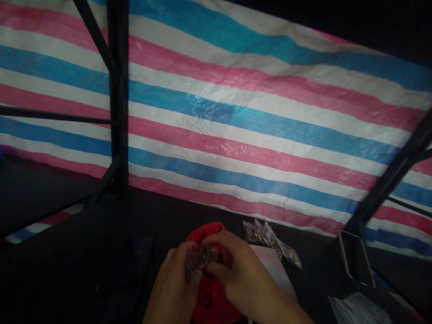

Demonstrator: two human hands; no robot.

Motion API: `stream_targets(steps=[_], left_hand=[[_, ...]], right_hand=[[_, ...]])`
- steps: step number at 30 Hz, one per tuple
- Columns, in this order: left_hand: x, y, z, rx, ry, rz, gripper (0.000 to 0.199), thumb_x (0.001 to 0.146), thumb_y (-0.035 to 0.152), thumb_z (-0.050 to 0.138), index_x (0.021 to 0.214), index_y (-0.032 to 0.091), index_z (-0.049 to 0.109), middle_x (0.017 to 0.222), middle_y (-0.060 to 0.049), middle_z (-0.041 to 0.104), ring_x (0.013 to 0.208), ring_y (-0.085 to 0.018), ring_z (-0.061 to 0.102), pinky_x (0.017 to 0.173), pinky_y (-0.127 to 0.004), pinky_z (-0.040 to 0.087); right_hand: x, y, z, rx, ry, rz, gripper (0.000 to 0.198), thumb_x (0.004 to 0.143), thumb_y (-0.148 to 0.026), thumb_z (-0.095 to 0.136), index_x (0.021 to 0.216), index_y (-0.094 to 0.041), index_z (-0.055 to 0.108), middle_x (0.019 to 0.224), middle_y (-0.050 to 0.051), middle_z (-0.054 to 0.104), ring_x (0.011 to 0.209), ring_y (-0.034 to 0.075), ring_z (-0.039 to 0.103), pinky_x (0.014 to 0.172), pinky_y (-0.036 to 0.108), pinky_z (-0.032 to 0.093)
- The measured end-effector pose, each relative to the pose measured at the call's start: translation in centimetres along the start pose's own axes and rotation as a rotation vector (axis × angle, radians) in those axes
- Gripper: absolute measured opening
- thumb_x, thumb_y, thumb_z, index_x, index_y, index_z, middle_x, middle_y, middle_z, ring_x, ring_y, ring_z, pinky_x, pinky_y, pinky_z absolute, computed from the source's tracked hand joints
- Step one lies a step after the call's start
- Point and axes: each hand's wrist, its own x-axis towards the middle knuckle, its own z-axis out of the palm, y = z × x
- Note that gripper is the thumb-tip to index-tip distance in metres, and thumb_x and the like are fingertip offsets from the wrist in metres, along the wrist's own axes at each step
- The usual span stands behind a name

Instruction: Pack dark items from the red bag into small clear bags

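Observation:
Above a red cloth-like thing [216,303], both of my hands meet around a small clear plastic piece [195,263] with a rounded rim. My left hand [173,281] is closed on its left side. From the right, my right hand [241,265] pinches the clear piece between curled fingers and thumb. Dim light and blur hide its exact kind, and I cannot tell whether it is one part or two. A dark spot shows on the red thing below.
Small clear packets [270,238] with brownish contents lie behind my right hand, beside a pale flat sheet or box [275,267]. A phone [357,258] and clear plastic bags [359,308] are at the right. Dark frame poles [119,99] stand before the striped tarp [236,117].

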Motion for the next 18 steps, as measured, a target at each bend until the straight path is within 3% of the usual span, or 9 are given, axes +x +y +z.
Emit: stream_targets(steps=[4, 7, 14, 18], left_hand=[[0.0, 0.4, 0.4, 0.054, -0.009, 0.078, 0.032, 0.098, 0.04, 0.043, 0.104, 0.022, 0.069, 0.1, -0.012, 0.071, 0.096, -0.034, 0.066, 0.088, -0.051, 0.048], [0.0, 0.7, 0.7, 0.07, -0.004, 0.069, 0.025, 0.094, 0.031, 0.045, 0.099, 0.023, 0.068, 0.098, -0.011, 0.07, 0.095, -0.033, 0.066, 0.086, -0.05, 0.05], [-0.3, 0.8, 0.9, 0.054, 0.038, 0.032, 0.02, 0.093, 0.034, 0.051, 0.102, 0.024, 0.064, 0.099, -0.008, 0.067, 0.095, -0.032, 0.068, 0.084, -0.046, 0.052], [-0.2, 0.8, 1.1, 0.019, 0.022, 0.008, 0.024, 0.091, 0.036, 0.051, 0.107, 0.023, 0.064, 0.103, -0.009, 0.066, 0.099, -0.033, 0.068, 0.088, -0.048, 0.052]], right_hand=[[-0.1, -1.5, -0.3, -0.471, -0.119, -0.175, 0.049, 0.087, -0.003, 0.058, 0.125, -0.03, 0.076, 0.126, 0.003, 0.074, 0.121, 0.025, 0.061, 0.106, 0.039, 0.046], [-0.1, -2.2, -0.5, -0.605, -0.152, -0.212, 0.057, 0.088, -0.003, 0.057, 0.135, -0.031, 0.072, 0.134, 0.004, 0.072, 0.126, 0.028, 0.058, 0.11, 0.043, 0.047], [-0.2, -2.1, -0.7, -0.505, -0.175, -0.17, 0.072, 0.086, 0.002, 0.052, 0.142, -0.04, 0.066, 0.137, 0.0, 0.068, 0.121, 0.02, 0.067, 0.102, 0.032, 0.054], [-0.3, -2.1, -1.2, -0.362, -0.159, -0.173, 0.065, 0.09, 0.003, 0.051, 0.136, -0.038, 0.071, 0.133, -0.001, 0.069, 0.114, 0.017, 0.069, 0.099, 0.026, 0.053]])
